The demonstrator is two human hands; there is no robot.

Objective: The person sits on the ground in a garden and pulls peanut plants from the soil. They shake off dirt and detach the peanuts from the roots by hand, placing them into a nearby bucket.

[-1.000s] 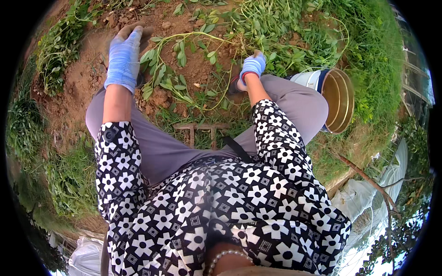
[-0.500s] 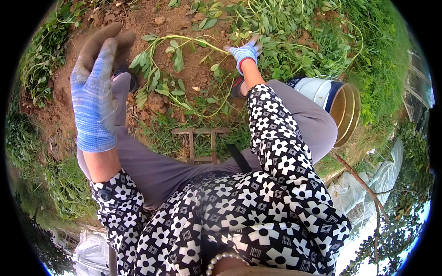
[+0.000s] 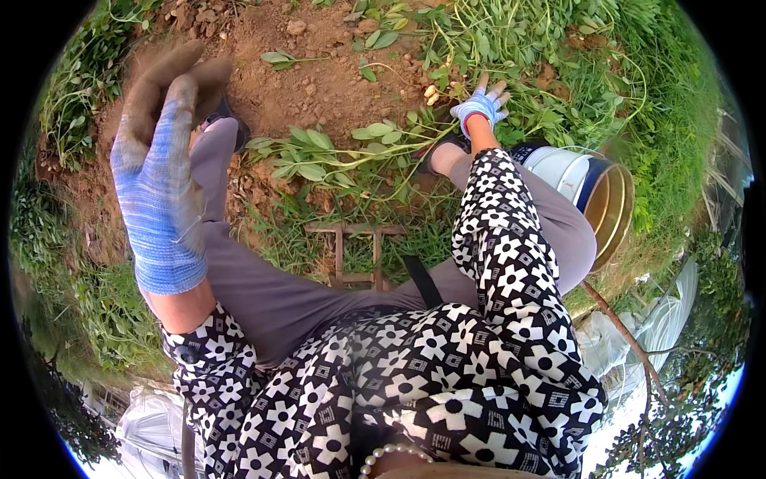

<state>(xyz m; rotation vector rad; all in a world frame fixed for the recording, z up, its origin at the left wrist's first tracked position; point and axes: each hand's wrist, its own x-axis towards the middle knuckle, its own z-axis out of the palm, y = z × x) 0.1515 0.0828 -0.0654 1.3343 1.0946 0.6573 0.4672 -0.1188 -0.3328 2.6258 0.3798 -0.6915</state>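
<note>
- At the near edge, a bead necklace [image 3: 375,457] hangs above a black shirt [image 3: 435,343] with white flowers.
- The left hand [image 3: 162,195], in a blue glove with soil-brown fingers, is raised over the left leg; its fingers are curved and parted from the thumb, with nothing in the grasp.
- Grey trousers [image 3: 279,275] cover the spread legs, and a dark strap [image 3: 421,281] lies by the right thigh.
- Between the legs, a wooden frame [image 3: 339,254] stands over short grass.
- Beyond it, a leafy stem [image 3: 343,164] lies across the ground between the two shoes, its leaves toward the left.
- A bucket [image 3: 560,170], white and blue outside and golden inside, lies tilted beside the right leg, its mouth facing right.
- The right hand [image 3: 480,108], gloved too and well apart from the left, has its fingers spread at the edge of the green plants; whether it touches them I cannot tell.
- A few pale pods [image 3: 432,94] lie just left of that hand.
- Farther out are bare brown soil [image 3: 271,92] and a heap of green plants [image 3: 519,44].
</note>
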